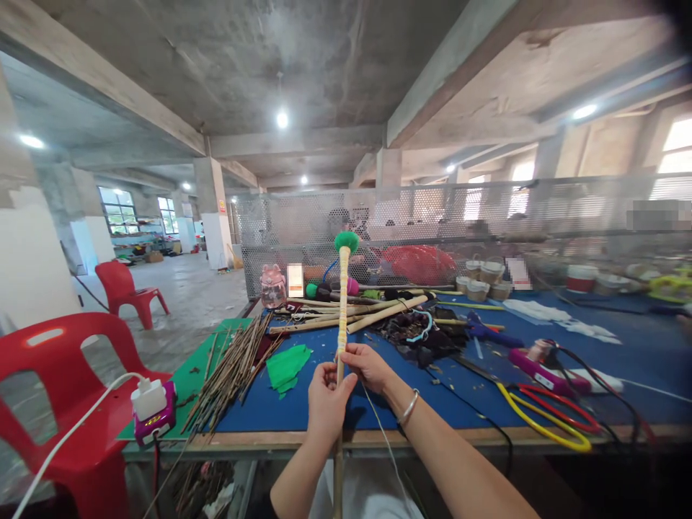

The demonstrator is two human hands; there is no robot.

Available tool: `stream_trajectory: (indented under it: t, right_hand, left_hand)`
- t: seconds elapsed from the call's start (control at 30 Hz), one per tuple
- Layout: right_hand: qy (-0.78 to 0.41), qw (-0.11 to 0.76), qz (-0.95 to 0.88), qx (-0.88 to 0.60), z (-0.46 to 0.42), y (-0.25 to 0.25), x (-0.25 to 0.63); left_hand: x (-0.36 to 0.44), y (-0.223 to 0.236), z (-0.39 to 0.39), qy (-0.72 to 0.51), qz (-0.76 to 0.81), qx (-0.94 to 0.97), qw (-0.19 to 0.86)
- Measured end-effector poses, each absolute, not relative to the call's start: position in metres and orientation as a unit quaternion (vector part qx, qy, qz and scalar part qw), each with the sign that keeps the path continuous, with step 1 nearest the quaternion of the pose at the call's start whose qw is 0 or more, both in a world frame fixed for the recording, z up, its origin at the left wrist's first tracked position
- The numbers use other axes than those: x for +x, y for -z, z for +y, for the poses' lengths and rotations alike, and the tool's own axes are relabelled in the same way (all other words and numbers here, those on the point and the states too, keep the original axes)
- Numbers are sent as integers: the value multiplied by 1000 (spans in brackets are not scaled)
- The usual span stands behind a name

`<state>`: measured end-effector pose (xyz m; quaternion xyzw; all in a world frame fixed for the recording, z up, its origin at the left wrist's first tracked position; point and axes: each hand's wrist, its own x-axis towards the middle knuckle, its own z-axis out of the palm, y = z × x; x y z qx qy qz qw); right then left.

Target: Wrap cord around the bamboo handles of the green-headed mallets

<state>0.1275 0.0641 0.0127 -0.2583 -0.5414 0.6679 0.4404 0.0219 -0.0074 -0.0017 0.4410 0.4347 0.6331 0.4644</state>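
Observation:
A long stick (343,303) stands upright in front of me, its upper part wrapped in pale yellow material and topped by a fluffy green tuft (347,243). My left hand (329,396) is closed round the bare shaft below the wrapping. Just above it, my right hand (365,366) pinches the stick at the lower end of the wrapping. From there a thin pale string (381,422) hangs down past the table edge. What the right fingertips hold besides the stick is too small to tell.
Thin twigs (233,371) and a green scrap (288,369) lie left on the blue table (243,414). Thicker sticks (318,317), black material (416,335), yellow-handled cutters (543,422) and a purple power strip (548,371) lie beyond and right. Another power strip (155,414) hangs beside a red chair (70,389).

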Motion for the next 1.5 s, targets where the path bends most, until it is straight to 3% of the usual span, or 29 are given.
stream_trajectory:
  t: [0.1, 0.33, 0.57, 0.83, 1.07, 1.3, 1.5]
  right_hand:
    - [-670, 427, -548, -263, 63, -15, 130]
    - [-703, 395, -548, -224, 59, -21, 131]
    - [-649, 447, -559, -257, 67, -11, 124]
    - [-726, 378, -536, -207, 61, -18, 135]
    - [-664, 408, -561, -278, 67, -15, 131]
    - [-710, 387, -538, -240, 60, -19, 134]
    - [-661, 415, -562, -273, 66, -12, 133]
  left_hand:
    - [22, 4, -7, -642, 432, 455, 441]
    - [18, 3, -8, -566, 390, 452, 568]
    - [19, -4, 4, -601, 489, 527, 350]
    - [13, -5, -4, -542, 438, 490, 524]
    - [2, 3, 5, -597, 492, 547, 320]
    - [5, -3, -1, -521, 427, 516, 528]
    - [10, 0, 5, -572, 462, 489, 469]
